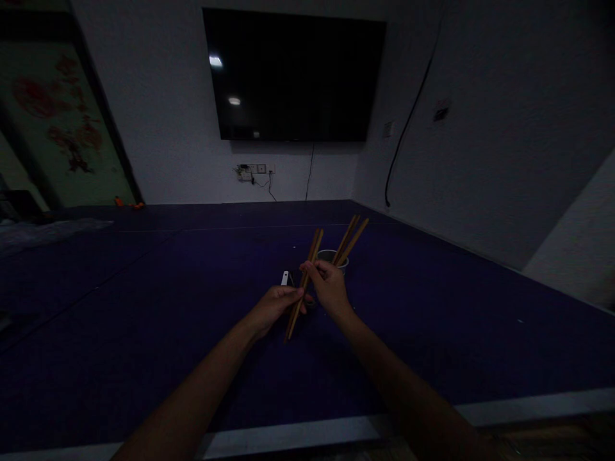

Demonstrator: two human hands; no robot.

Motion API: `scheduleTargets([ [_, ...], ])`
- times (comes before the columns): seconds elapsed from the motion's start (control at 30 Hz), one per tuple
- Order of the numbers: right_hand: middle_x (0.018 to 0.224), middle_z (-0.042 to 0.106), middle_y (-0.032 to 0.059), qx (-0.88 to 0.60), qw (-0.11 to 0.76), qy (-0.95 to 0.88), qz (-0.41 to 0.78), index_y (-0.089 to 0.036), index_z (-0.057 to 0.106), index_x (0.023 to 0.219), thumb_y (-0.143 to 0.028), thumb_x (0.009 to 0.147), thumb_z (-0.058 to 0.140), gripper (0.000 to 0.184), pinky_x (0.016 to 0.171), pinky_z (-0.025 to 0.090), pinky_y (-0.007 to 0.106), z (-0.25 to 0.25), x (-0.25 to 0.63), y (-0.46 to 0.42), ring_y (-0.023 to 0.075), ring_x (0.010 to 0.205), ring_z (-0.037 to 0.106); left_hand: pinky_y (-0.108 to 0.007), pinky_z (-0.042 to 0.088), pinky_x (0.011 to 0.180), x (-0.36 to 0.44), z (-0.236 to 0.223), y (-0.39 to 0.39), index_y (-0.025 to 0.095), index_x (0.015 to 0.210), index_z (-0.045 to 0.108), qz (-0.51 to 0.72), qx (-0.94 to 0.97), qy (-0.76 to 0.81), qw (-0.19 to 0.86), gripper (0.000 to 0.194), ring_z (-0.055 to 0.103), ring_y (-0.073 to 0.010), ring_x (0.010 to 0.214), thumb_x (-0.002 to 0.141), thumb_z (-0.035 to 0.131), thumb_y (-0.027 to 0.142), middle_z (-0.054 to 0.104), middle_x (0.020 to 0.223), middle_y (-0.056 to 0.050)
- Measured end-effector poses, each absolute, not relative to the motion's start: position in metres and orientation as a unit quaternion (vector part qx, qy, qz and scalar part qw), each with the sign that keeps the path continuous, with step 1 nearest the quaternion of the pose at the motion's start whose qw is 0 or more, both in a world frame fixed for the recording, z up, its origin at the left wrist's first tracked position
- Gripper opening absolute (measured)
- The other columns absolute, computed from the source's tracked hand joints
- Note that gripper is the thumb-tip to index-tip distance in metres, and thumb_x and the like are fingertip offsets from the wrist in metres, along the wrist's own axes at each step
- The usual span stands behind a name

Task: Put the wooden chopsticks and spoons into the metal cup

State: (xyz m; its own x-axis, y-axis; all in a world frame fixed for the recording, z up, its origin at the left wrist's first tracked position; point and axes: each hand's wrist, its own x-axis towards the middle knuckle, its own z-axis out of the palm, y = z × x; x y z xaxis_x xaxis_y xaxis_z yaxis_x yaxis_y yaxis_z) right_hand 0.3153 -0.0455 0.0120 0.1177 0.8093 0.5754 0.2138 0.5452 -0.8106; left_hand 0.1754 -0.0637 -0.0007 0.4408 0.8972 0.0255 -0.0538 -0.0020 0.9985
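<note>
My left hand (277, 306) is closed around the lower part of some wooden chopsticks (295, 315), which tilt up and to the right. Higher on the same sticks, the fingers of my right hand (328, 286) pinch them. Just behind my right hand stands a round container (327, 255) with a pale rim, partly hidden by that hand. Several more chopsticks (352, 241) lean out of it to the right. Beyond my left hand, a white handle-like piece (285, 278) with a hole shows beside something dark that I cannot make out.
A dark purple surface (192, 358) spreads below, with a pale front edge (298, 438). Clear plastic (62, 229) and small orange items (129, 204) lie at the far left. On the back wall hang a large television (298, 77) and sockets with cables (257, 170).
</note>
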Motion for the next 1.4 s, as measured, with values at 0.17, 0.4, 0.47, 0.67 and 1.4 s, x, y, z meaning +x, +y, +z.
scheduleTargets([
  [0.17, 0.065, 0.063, 0.0027, -0.396, 0.622, -0.629, 0.244, -0.018, 0.061, 0.066, -0.052, 0.079, 0.051, 0.037, 0.06, 0.045, 0.026, 0.013, 0.315, -0.047, 0.0168, 0.069, 0.06, -0.022, 0.037, 0.061, 0.176, -0.001, -0.063, 0.013, 0.075, 0.069, 0.392, 0.593, 0.355, 0.608, 0.045, 0.052, -0.0109, 0.058, 0.066, 0.065, 0.057, 0.061, 0.059, -0.002],
  [0.4, 0.067, 0.063, 0.0023, -0.383, 0.6, -0.651, 0.265, -0.018, 0.063, 0.072, -0.052, 0.08, 0.05, 0.037, 0.057, 0.044, 0.025, 0.011, 0.313, -0.049, 0.0146, 0.063, 0.059, -0.021, 0.036, 0.058, 0.175, 0.0, -0.061, 0.013, 0.07, 0.067, 0.415, 0.594, 0.362, 0.586, 0.044, 0.051, -0.0099, 0.056, 0.065, 0.065, 0.057, 0.06, 0.058, -0.001],
  [0.47, 0.062, 0.059, 0.0007, -0.383, 0.593, -0.659, 0.261, -0.018, 0.062, 0.07, -0.051, 0.079, 0.052, 0.037, 0.054, 0.041, 0.024, 0.01, 0.313, -0.048, 0.0133, 0.059, 0.055, -0.021, 0.035, 0.057, 0.175, 0.0, -0.061, 0.013, 0.065, 0.066, 0.426, 0.589, 0.366, 0.581, 0.045, 0.05, -0.0092, 0.055, 0.064, 0.065, 0.058, 0.06, 0.058, -0.001],
  [0.67, 0.051, 0.045, -0.0046, -0.401, 0.649, -0.603, 0.232, -0.017, 0.062, 0.071, -0.053, 0.079, 0.051, 0.039, 0.044, 0.032, 0.022, 0.019, 0.319, -0.049, 0.0091, 0.045, 0.042, -0.021, 0.037, 0.055, 0.174, 0.001, -0.06, 0.012, 0.074, 0.069, 0.463, 0.556, 0.376, 0.579, 0.047, 0.054, -0.0104, 0.055, 0.06, 0.069, 0.057, 0.065, 0.065, -0.004],
  [1.4, 0.057, 0.053, -0.0004, -0.574, 0.664, -0.469, -0.104, -0.018, 0.049, 0.061, -0.046, 0.085, 0.043, 0.038, 0.053, 0.031, 0.025, 0.026, 0.371, -0.036, 0.0123, 0.051, 0.046, -0.02, 0.035, 0.047, 0.152, -0.009, -0.043, 0.012, 0.068, 0.066, 0.604, 0.442, 0.446, 0.49, 0.049, 0.046, -0.0063, 0.044, 0.061, 0.065, 0.061, 0.059, 0.053, 0.0],
])
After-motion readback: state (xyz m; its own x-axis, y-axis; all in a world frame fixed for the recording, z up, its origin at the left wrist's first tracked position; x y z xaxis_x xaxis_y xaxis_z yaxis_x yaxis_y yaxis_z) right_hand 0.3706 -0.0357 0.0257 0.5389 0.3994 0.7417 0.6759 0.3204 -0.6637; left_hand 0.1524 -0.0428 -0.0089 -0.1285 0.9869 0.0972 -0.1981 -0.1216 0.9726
